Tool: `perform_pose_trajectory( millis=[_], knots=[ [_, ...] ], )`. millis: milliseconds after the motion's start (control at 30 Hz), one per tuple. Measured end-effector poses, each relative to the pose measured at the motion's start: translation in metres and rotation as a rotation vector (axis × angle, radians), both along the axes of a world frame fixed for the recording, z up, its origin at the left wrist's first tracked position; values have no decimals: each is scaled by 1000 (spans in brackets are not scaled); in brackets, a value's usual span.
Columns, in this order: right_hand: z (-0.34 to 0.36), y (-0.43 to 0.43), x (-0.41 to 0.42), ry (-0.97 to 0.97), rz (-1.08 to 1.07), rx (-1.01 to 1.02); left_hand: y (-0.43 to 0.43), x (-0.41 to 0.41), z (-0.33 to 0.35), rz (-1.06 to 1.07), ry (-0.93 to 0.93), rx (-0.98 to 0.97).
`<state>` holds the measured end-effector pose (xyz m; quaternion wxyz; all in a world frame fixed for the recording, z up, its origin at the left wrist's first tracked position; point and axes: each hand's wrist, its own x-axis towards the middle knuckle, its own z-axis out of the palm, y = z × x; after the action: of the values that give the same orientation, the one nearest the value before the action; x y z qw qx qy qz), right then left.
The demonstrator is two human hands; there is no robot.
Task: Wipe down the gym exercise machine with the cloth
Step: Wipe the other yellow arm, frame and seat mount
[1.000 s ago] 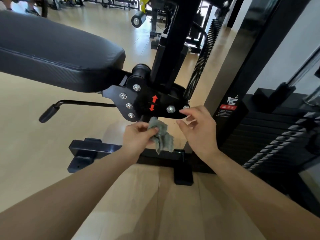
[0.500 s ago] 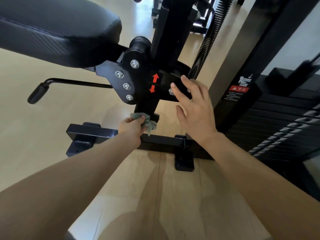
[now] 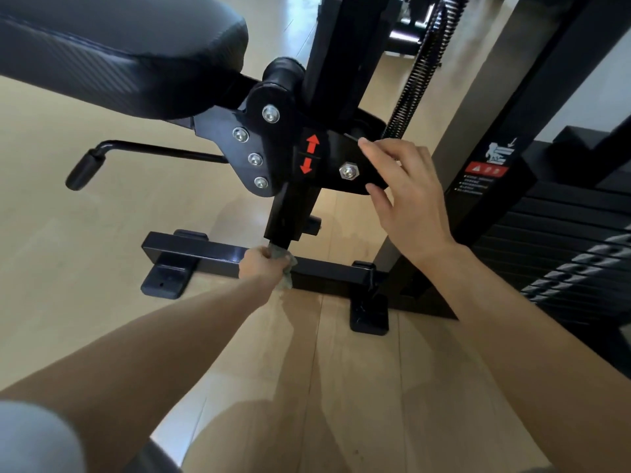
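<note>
Wipe is down at the low end of the machine [image 3: 341, 63] right now. Left hand [image 3: 263, 264] is fisted round the cloth [image 3: 288, 278], bunched small and pressed where the post [image 3: 293, 213] meets the base bar [image 3: 205, 249]. Right hand [image 3: 409, 196] holds nothing, fingers fairly straight, resting on the bracket [image 3: 341, 155], looks like a brace. I'd call it mid-job, can't say how much is left. Next move probably wants 1 firm sweep along the bar or up the post, so the cloth actually drags instead of skating.
</note>
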<state>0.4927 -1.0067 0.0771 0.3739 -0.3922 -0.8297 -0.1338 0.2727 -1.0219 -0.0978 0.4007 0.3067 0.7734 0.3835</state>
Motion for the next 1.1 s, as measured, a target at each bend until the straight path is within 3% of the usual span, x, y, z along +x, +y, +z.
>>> perform_pose_trajectory(
  millis=[133, 300, 400, 533, 600, 833, 1000, 1100],
  knots=[
    [-7, 4, 6, 41, -14, 2, -4, 35, -9, -190, 224, 87],
    [-15, 0, 6, 221, 8, -174, 6, 52, -20, -467, 530, 258],
    [-11, 1, 2, 526, 28, -305, 19, 57, -36, -594, 632, 245],
    [-4, 5, 3, 838, 77, -679, 27, 64, -59, -823, 754, 94],
    [1, 9, 7, 833, 134, -775, 27, 69, -66, -937, 841, 126],
    [7, 23, 2, 673, 190, -712, 30, 59, -69, -1185, 1007, 208],
    [6, 25, 6, 618, 192, -670, 24, 34, -70, -895, 1008, 115],
    [8, 27, 7, 572, 152, -667, 23, 48, -74, -871, 1077, 130]
  ],
)
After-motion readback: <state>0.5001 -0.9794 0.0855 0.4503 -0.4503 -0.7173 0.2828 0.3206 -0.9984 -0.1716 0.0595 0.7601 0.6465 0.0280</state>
